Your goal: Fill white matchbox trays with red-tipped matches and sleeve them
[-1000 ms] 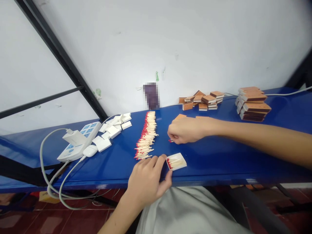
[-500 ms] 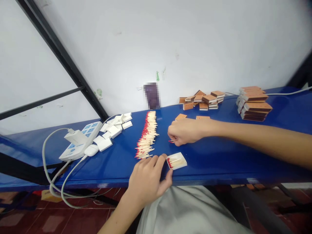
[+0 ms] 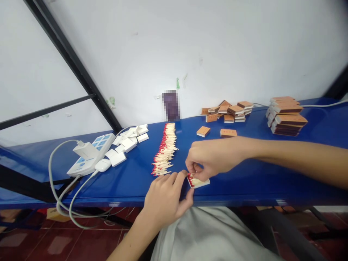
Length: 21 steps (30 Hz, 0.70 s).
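A small white matchbox tray (image 3: 200, 181) with red-tipped matches in it lies near the front edge of the blue table (image 3: 244, 181). My left hand (image 3: 165, 197) rests at the table edge, thumb and fingers touching the tray's left end. My right hand (image 3: 210, 159) hovers right over the tray, fingers pinched together on matches at the tray's top. A long row of red-tipped matches (image 3: 165, 148) lies just left of my right hand.
Empty white trays (image 3: 127, 143) are piled left of the matches, beside a white power strip (image 3: 89, 154) with a charger and cables. Orange matchbox sleeves lie in a loose heap (image 3: 228, 110), a neat stack (image 3: 286, 116), and two singles (image 3: 203, 131).
My right hand has moved from beside the match row down toward me, onto the tray, carrying matches. My left hand has stayed at the tray.
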Available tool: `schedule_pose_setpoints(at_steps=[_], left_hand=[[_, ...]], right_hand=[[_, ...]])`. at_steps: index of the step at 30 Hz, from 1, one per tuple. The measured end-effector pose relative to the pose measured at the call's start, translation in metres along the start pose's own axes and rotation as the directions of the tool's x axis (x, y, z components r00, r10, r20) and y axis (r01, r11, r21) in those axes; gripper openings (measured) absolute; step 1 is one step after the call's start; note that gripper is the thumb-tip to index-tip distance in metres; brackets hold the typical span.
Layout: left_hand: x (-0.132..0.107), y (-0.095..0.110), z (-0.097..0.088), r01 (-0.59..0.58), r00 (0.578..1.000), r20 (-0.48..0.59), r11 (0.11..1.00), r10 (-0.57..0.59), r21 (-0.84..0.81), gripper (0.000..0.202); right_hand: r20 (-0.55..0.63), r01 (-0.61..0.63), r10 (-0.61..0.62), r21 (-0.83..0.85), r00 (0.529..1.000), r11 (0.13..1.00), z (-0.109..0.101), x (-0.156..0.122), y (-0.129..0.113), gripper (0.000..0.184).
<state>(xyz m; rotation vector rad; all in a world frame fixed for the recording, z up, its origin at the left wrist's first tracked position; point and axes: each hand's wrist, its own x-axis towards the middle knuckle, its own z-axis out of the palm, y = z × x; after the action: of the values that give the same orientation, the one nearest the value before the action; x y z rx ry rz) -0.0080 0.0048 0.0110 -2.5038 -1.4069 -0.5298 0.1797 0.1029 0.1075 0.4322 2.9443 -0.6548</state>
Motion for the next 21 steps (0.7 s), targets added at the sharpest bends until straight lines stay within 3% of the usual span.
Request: schedule_pose_setpoints(at_steps=[4,9,15,18,21], left_hand=[[0.000,0.000,-0.001,0.015,1.000,0.018,1.000,-0.014,-0.010,0.025],[-0.001,0.000,0.000,0.025,1.000,0.015,1.000,-0.025,-0.016,0.028],[0.000,0.001,0.000,0.021,1.000,0.013,1.000,-0.021,-0.006,0.028],[0.000,0.001,0.000,0.021,1.000,0.023,1.000,-0.021,-0.002,0.028],[0.000,0.002,-0.001,0.019,0.999,0.044,1.000,-0.019,-0.007,0.025]], right_hand=[[-0.009,-0.014,0.013,-0.067,1.000,0.998,0.010,0.004,-0.003,0.020],[0.030,-0.083,0.088,-0.122,0.996,0.989,0.007,-0.003,-0.009,0.030],[-0.015,-0.080,0.079,-0.194,0.997,0.978,0.001,-0.008,-0.007,0.014],[-0.029,-0.140,0.137,-0.150,0.990,0.979,-0.002,-0.010,-0.003,0.016],[0.025,-0.199,0.201,-0.069,0.979,0.977,-0.003,-0.010,0.000,0.031]])
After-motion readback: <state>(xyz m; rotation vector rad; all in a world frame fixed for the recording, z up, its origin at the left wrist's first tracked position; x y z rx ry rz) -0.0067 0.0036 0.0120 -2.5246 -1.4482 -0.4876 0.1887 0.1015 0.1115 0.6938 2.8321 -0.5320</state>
